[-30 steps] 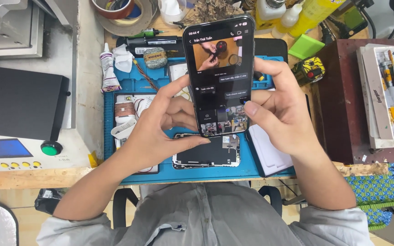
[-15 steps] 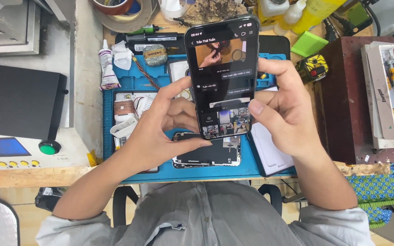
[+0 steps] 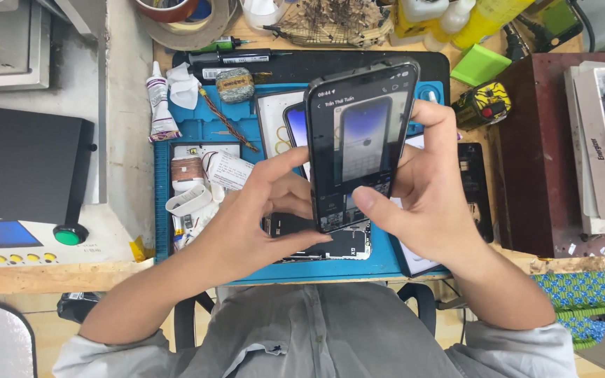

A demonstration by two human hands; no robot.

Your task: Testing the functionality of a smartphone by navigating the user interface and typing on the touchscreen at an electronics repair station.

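My phone (image 3: 358,143) covers much of what lies under it, so I can see only the lower end of the opened handset (image 3: 330,245) on the blue mat (image 3: 176,133), and a white card with a phone picture (image 3: 278,122) peeks out at ten o'clock from the phone. The small parts at nine o'clock on the mat are too tangled to sort out. My fingers behind the phone are hidden.

The mat lies on a wooden bench (image 3: 57,276), which is crowded: a dark box (image 3: 22,161) and a white machine with a green button (image 3: 71,234) at nine o'clock, a small glue tube (image 3: 159,101) at ten, rolls of tape (image 3: 176,14) at eleven, yellow bottles (image 3: 484,17) at one, a dark red cabinet (image 3: 540,147) at three.

My right hand (image 3: 428,203) grips the phone by its right edge, thumb on the lower screen. My left hand (image 3: 260,217) is loosely curled, fingertips touching the phone's left edge and bottom corner. The phone stands tilted above the mat's middle, screen lit towards me.
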